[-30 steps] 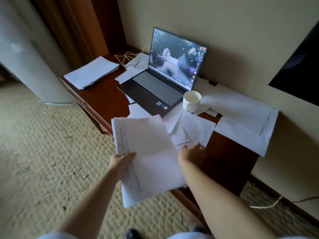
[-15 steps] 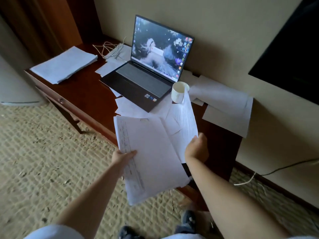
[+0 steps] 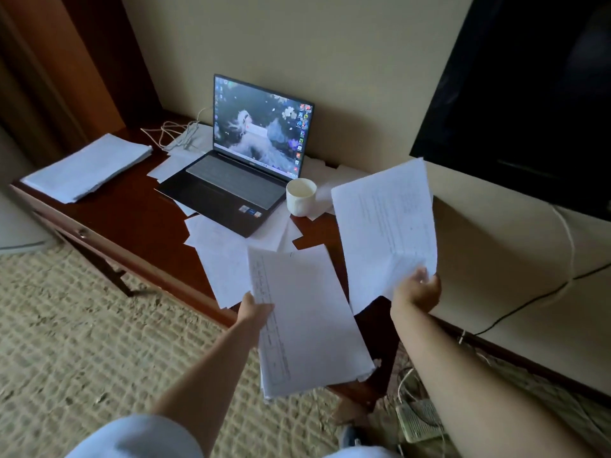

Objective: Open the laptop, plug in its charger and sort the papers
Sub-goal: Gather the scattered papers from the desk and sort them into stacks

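Left hand [image 3: 256, 310] pinches the L edge of a paper stack [image 3: 310, 322], thumb on top, held over the surface's [image 3: 132, 213] front edge. Right hand [image 3: 418, 289] grips the bottom corner of a few raised sheets [image 3: 383, 226], off to the R of the cup [image 3: 300, 196]. Paper's light, floppy & slick, prob. fans out, so best held near an edge w/ support underneath. More loose sheets [image 3: 224, 233] lie under the open laptop [image 3: 238, 173]; neat pile [image 3: 87, 166] far L.

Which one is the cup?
Find the open laptop on the desk. By its front right corner stands the cup, on loose papers. It's the only round, upright thing there; everything around it lies flat.
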`<state>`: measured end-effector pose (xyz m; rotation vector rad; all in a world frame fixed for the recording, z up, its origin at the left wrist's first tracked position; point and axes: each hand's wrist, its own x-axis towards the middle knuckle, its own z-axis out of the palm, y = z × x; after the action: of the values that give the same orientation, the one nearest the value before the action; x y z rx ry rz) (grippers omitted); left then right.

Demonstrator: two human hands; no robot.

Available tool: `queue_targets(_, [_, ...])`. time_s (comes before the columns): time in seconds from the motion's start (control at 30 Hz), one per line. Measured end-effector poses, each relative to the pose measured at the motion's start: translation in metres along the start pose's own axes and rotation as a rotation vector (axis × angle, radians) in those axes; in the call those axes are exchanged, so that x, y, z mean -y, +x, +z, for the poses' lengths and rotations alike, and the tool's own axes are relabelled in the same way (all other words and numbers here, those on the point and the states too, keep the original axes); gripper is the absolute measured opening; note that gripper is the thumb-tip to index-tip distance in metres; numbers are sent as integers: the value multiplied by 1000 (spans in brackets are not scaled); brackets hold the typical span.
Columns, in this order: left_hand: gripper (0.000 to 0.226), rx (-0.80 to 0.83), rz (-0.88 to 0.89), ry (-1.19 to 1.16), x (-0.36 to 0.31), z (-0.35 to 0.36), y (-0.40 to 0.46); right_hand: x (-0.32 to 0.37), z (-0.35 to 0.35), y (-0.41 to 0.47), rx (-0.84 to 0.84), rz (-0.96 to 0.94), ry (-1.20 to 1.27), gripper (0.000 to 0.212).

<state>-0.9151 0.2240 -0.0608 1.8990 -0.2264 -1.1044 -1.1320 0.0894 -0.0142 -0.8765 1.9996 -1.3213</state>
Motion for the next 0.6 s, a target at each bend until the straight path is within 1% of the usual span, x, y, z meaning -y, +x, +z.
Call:
queue_targets(0.17, [10, -56, 61, 73, -3, 25, -3, 1, -15, 26, -35, 128, 28, 36])
queue_targets(0.3, [12, -94, 102, 159, -8, 47, -4, 3, -19, 46, -55, 195, 79, 36])
queue_targets(0.37, [14, -96, 109, 191, -10, 54, -2, 8, -17, 57, -42, 255, 111, 36])
queue_targets(0.47, [17, -115, 118, 234, -14, 62, 2, 14, -13, 71, -16, 291, 166, 36])
queue_targets(0.53, [15, -120, 108, 221, -14, 67, 5, 10, -8, 78, 47, 350, 197, 33])
queue_targets(0.6, [12, -101, 82, 192, -17, 74, 5, 3, -3, 78, 186, 458, 245, 23])
